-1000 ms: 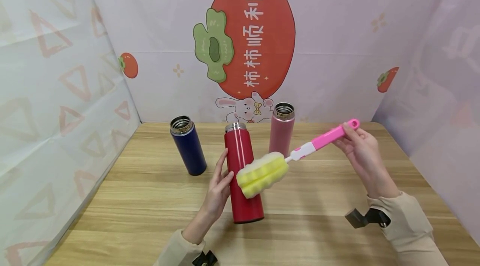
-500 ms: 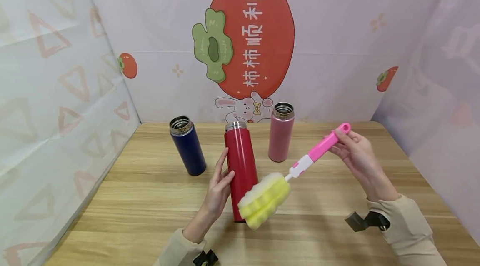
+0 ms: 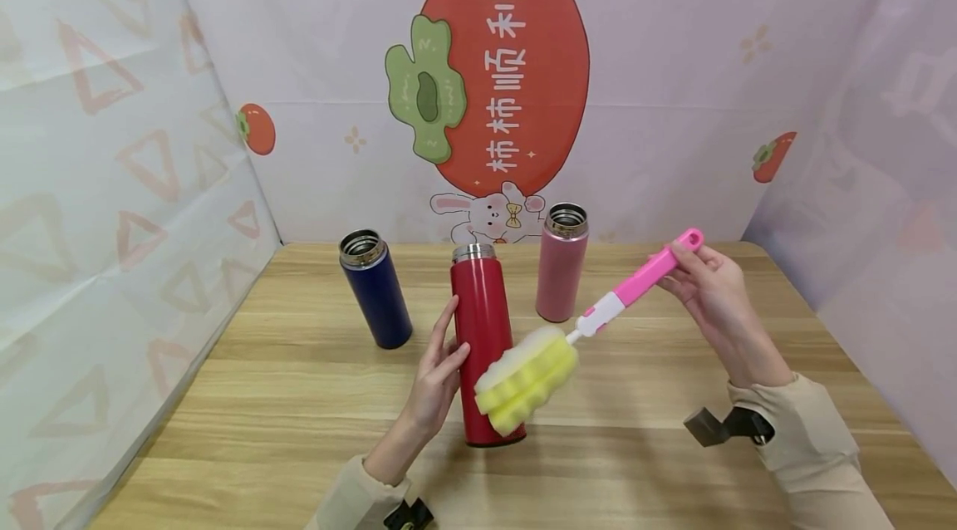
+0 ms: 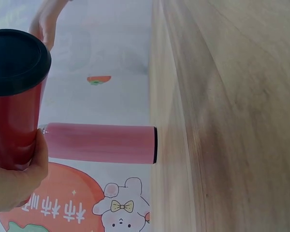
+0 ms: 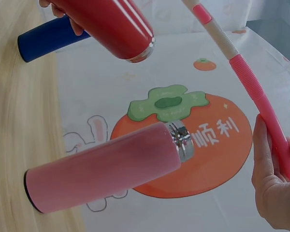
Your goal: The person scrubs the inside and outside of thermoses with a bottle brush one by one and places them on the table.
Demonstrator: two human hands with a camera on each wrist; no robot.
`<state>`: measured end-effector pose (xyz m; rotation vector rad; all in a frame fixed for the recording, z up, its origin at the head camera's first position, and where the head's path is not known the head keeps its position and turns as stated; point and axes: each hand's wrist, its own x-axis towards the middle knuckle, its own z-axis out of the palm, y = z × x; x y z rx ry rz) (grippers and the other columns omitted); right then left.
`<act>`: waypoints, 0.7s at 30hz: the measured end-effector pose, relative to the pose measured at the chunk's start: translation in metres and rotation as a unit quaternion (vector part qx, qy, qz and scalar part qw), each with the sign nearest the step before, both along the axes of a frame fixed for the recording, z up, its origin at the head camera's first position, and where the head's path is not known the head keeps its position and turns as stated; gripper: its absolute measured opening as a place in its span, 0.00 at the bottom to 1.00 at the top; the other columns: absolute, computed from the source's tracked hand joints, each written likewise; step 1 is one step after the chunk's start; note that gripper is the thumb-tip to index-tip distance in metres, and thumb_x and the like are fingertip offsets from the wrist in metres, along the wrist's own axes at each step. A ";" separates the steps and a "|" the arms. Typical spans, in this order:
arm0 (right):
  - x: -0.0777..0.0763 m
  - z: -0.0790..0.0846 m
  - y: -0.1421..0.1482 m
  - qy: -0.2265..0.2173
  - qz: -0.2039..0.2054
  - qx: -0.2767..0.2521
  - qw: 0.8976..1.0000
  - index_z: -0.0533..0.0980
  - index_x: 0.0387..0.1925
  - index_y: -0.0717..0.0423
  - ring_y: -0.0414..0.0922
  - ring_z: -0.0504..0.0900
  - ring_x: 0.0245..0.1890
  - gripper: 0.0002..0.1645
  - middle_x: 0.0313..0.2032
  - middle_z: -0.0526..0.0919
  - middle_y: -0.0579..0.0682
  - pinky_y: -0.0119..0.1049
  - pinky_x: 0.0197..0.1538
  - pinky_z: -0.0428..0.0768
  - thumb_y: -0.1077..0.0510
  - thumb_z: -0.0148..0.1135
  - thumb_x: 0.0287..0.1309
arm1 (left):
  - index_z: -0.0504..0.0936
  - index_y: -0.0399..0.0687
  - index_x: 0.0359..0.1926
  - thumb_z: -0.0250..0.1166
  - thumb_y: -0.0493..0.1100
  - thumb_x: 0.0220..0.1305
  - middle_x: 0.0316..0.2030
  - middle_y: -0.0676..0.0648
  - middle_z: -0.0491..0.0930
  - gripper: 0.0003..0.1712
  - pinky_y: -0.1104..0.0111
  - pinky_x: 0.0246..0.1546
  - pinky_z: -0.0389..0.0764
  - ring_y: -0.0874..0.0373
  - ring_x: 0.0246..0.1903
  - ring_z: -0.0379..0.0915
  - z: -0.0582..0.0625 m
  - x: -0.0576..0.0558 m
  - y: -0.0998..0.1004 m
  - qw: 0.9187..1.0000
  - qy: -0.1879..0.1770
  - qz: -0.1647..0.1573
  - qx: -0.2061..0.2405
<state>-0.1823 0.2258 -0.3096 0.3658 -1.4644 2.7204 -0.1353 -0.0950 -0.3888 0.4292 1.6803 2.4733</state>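
My left hand (image 3: 432, 393) grips a red vacuum flask (image 3: 481, 306) without a lid, its steel mouth pointing up and away. In the left wrist view the flask's black base (image 4: 14, 60) is off the table. My right hand (image 3: 714, 297) holds a sponge bottle brush (image 3: 604, 310) by the end of its pink handle (image 5: 253, 87). The yellow and white sponge head (image 3: 527, 376) hangs in front of the flask's lower body and hides part of it. Whether the sponge touches the flask, I cannot tell.
An open dark blue flask (image 3: 380, 301) stands upright on the wooden table (image 3: 284, 397) at the left. Behind the brush, an open pink flask (image 3: 561, 277) stands upright to the right of the red one. A printed cloth backdrop (image 3: 658, 98) borders the table's back and sides.
The brush's sponge head swings down across the red flask, then comes part of the way back up. My right hand shifts slightly left. The left hand and red flask stay nearly still.
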 end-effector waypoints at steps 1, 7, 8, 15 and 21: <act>-0.001 0.001 0.000 -0.001 -0.004 -0.004 1.000 0.73 0.33 0.65 0.45 0.82 0.33 0.08 0.29 0.82 0.55 0.33 0.39 0.77 0.64 0.49 0.60 | 0.45 0.59 0.68 0.43 0.35 0.65 0.60 0.38 0.56 0.33 0.63 0.51 0.67 0.56 0.54 0.63 0.000 0.000 0.000 1.000 -0.001 0.000 -0.002; -0.006 0.010 0.000 -0.012 -0.023 -0.033 0.999 0.72 0.35 0.66 0.46 0.82 0.34 0.07 0.30 0.81 0.57 0.33 0.41 0.76 0.63 0.52 0.57 | 0.44 0.58 0.68 0.41 0.33 0.64 0.60 0.38 0.55 0.33 0.63 0.52 0.66 0.57 0.54 0.62 0.000 0.001 -0.001 1.000 -0.002 -0.009 -0.007; -0.007 0.012 0.000 -0.013 -0.029 -0.034 0.999 0.72 0.35 0.66 0.47 0.82 0.35 0.08 0.30 0.80 0.56 0.33 0.41 0.76 0.63 0.53 0.57 | 0.44 0.58 0.68 0.41 0.33 0.64 0.60 0.38 0.55 0.33 0.63 0.51 0.66 0.57 0.54 0.62 0.000 0.002 -0.001 1.000 -0.002 -0.011 -0.009; -0.012 0.019 -0.002 -0.018 -0.075 -0.063 0.995 0.72 0.34 0.68 0.46 0.81 0.33 0.10 0.28 0.79 0.56 0.34 0.42 0.76 0.63 0.57 0.53 | 0.44 0.59 0.68 0.42 0.35 0.64 0.60 0.41 0.54 0.33 0.63 0.52 0.66 0.55 0.54 0.61 0.000 0.004 -0.002 1.000 0.001 -0.023 -0.012; -0.014 0.024 -0.002 -0.021 -0.109 -0.076 0.991 0.71 0.35 0.67 0.45 0.81 0.33 0.13 0.29 0.79 0.56 0.34 0.41 0.76 0.61 0.60 0.50 | 0.44 0.59 0.68 0.42 0.36 0.65 0.60 0.40 0.55 0.33 0.63 0.52 0.66 0.56 0.55 0.62 0.001 0.005 -0.003 1.000 -0.002 -0.030 -0.008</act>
